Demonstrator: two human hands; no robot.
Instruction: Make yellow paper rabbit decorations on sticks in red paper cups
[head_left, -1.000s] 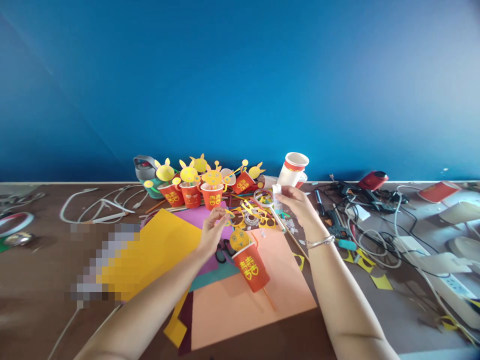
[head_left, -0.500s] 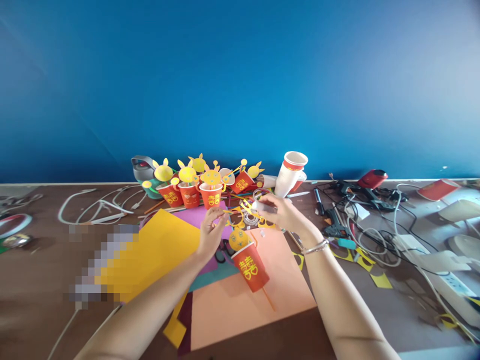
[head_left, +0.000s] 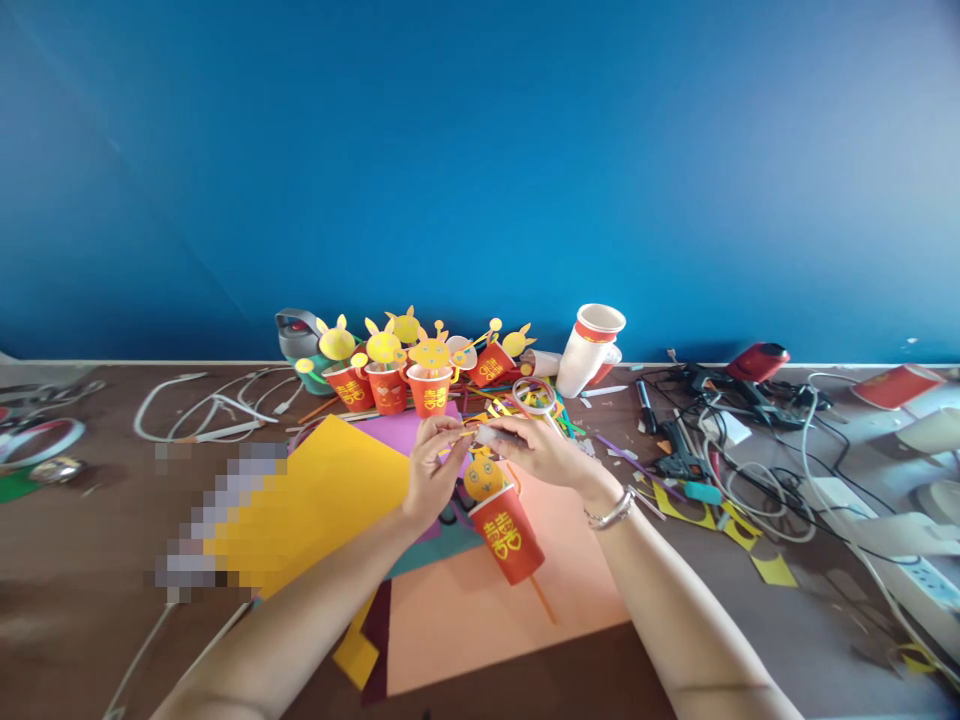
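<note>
- A yellow sheet [head_left: 330,490] lies on the table, left of both hands.
- The left hand [head_left: 433,468] pinches a small yellow paper piece [head_left: 459,436] between thumb and fingertips.
- That piece is held just above a red cup [head_left: 511,537], which lies tilted on an orange sheet [head_left: 480,610].
- The right hand [head_left: 538,452] grips a small white tube [head_left: 487,435], its tip touching the yellow paper piece.
- Stacked white cups [head_left: 591,345] stand near the wall.
</note>
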